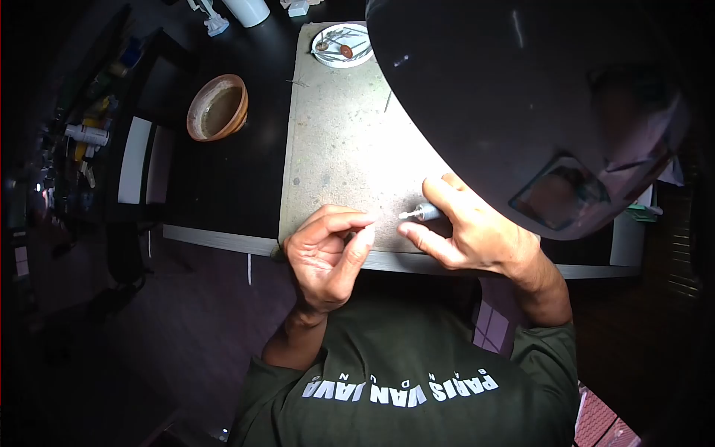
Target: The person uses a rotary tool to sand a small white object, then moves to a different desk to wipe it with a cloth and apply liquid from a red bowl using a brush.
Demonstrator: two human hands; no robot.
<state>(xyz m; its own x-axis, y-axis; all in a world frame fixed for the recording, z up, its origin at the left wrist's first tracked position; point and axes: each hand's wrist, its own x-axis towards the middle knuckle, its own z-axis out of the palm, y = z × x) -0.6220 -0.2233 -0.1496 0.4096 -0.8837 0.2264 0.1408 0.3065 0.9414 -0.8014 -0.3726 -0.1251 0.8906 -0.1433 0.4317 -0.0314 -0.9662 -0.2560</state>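
My right hand (477,227) is wrapped round a slim grey metal handpiece (427,212), which looks like a rotary tool. A pale pointed bit (409,214) sticks out of its end toward the left. Facing that bit, a short gap away, my left hand (324,249) has thumb and forefinger brought together in a pinch. Whatever sits between those fingertips is too small and too brightly lit to name. Both hands are over the near edge of a pale, stained work mat (328,141).
A white dish (339,59) with several thin bits and a brown disc stands at the mat's far end. Left of the mat, a brown bowl (232,123) holds murky liquid. A large dark lamp hood (514,97) hangs over the right side, close above my right hand.
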